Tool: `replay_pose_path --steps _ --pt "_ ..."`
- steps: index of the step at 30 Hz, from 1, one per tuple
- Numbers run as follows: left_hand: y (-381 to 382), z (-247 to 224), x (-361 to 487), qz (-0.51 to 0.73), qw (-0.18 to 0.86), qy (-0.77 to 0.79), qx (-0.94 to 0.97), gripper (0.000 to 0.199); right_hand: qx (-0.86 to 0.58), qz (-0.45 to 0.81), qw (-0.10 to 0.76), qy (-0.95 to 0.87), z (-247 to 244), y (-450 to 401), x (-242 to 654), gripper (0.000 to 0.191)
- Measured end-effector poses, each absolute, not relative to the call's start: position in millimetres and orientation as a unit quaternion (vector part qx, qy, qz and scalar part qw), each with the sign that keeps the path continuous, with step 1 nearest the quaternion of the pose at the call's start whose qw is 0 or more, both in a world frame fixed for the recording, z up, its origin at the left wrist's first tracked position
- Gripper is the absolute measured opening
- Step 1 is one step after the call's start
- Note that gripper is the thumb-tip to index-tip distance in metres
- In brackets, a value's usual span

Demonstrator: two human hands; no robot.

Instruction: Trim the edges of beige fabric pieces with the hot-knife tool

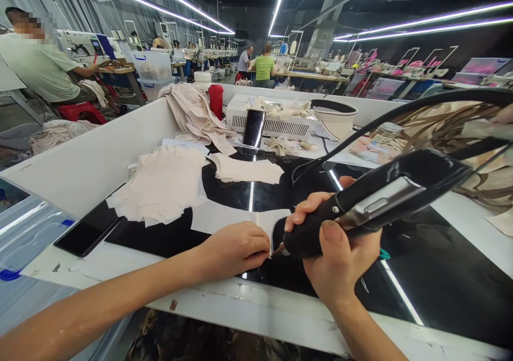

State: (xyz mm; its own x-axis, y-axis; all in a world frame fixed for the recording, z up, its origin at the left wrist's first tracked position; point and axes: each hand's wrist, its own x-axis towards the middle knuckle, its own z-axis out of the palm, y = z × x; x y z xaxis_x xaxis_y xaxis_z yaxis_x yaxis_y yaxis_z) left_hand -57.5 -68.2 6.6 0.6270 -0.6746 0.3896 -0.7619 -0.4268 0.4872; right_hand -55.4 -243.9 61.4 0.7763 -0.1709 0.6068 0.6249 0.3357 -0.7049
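My right hand (pixel 340 248) is wrapped round a black handheld tool (pixel 360 206) with a silver lever and a cable. Its tip points down at the right end of a pale fabric piece (pixel 224 216) lying on the black glossy board (pixel 433 265). Just left of the tip, my left hand (pixel 240 246) pinches the near edge of that fabric, fingers pressed together. Beyond my left hand lie a large pile of pale cut fabric (pixel 160 184) and a smaller stack of curved pieces (pixel 246 169).
A dark phone (pixel 90 235) lies at the left, and another (pixel 254 128) leans on a white vented box (pixel 272 120). Further back are a red cylinder (pixel 216 101) and a roll of tape (pixel 334 116). Brown strips (pixel 436 131) heap at the right. A person (pixel 36 64) sits at far left.
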Motion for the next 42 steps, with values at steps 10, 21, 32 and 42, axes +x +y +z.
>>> replay_pose_path --steps 10,21,32,42 --pt "-67.0 16.1 -58.6 0.045 0.310 -0.417 0.853 0.018 -0.539 -0.251 0.773 -0.223 58.4 -245.2 -56.4 0.051" --pt "-78.0 11.6 -51.5 0.069 0.253 -0.393 0.881 0.004 -0.547 -0.245 0.775 -0.200 60.9 -243.2 -62.0 0.054" --pt "-78.2 8.5 -49.7 0.098 0.210 -0.435 0.870 0.008 -0.540 -0.244 0.782 -0.194 61.0 -244.6 -60.3 0.054" --pt "-57.3 8.9 -52.9 0.113 0.238 -0.509 0.820 0.017 -0.536 -0.241 0.787 -0.185 63.7 -243.0 -61.9 0.051"
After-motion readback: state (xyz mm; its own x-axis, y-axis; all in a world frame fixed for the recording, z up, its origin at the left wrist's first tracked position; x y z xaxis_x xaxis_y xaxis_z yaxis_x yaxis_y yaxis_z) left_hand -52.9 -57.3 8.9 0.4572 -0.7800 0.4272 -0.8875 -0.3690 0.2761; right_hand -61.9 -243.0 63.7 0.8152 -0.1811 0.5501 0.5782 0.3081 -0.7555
